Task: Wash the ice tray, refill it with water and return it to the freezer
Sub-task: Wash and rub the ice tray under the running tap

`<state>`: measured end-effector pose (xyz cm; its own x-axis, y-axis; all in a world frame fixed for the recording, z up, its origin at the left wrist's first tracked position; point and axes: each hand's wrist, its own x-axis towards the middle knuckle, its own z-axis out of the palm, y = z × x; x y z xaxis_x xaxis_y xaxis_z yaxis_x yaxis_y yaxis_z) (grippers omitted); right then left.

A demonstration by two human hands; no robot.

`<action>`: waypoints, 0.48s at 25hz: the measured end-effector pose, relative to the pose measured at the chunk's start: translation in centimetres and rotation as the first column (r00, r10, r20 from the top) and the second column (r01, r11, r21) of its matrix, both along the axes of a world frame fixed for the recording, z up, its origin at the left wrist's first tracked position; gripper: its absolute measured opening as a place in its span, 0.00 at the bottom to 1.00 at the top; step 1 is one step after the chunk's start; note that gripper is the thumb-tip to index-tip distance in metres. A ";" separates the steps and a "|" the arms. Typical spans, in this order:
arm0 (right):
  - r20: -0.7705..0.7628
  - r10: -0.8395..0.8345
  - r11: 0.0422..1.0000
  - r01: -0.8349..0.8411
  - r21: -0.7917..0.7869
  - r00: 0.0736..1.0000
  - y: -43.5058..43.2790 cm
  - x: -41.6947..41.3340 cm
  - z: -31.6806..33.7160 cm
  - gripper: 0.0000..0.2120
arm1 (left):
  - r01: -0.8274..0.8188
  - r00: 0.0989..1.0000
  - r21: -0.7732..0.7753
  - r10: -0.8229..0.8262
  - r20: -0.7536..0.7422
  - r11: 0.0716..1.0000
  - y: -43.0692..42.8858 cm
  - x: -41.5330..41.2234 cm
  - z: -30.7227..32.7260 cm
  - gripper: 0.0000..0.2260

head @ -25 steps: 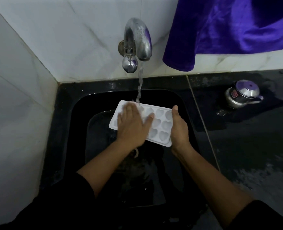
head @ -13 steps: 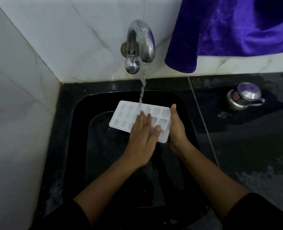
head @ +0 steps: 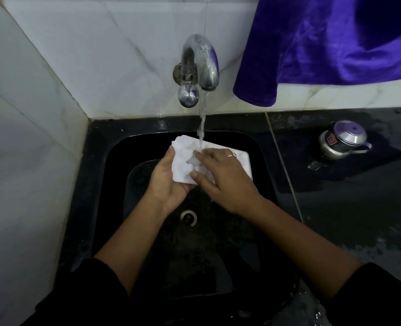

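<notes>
The tray (head: pixel 183 165), lying crosswise over the sink (head: pixel 94 184), is being gripped at its left end by the left hand (head: pixel 169 182) and pressed from above by the flat right hand (head: pixel 227 177).

No text can be read; the small steel pot (head: pixel 343 140) bears a red label (head: pixel 331 139), its print too small to make out
</notes>
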<state>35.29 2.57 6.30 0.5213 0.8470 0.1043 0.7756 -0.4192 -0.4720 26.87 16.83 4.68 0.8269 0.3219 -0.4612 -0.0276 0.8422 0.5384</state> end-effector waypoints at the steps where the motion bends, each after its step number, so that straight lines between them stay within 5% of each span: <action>1: 0.078 0.022 0.999 -0.018 -0.042 0.997 -0.2 0.4 0.4 0.31 | 0.003 1.000 -0.066 -0.001 0.028 0.998 0.0 -0.1 0.0 0.24; 6: 0.167 0.065 0.970 -0.023 -0.243 0.984 -0.6 0.6 1.8 0.41 | 0.066 0.993 -0.218 -0.044 0.107 0.974 -1.3 0.8 0.5 0.25; 9: 0.237 0.268 0.937 -0.195 -0.290 0.934 -2.0 -0.7 1.3 0.42 | 0.092 0.994 -0.252 -0.072 0.086 0.963 -1.5 1.4 0.6 0.29; 12: 0.283 0.226 0.940 -0.132 -0.316 0.932 -1.5 2.1 2.1 0.40 | 0.102 0.991 -0.227 -0.078 0.109 0.968 -1.9 1.5 0.1 0.25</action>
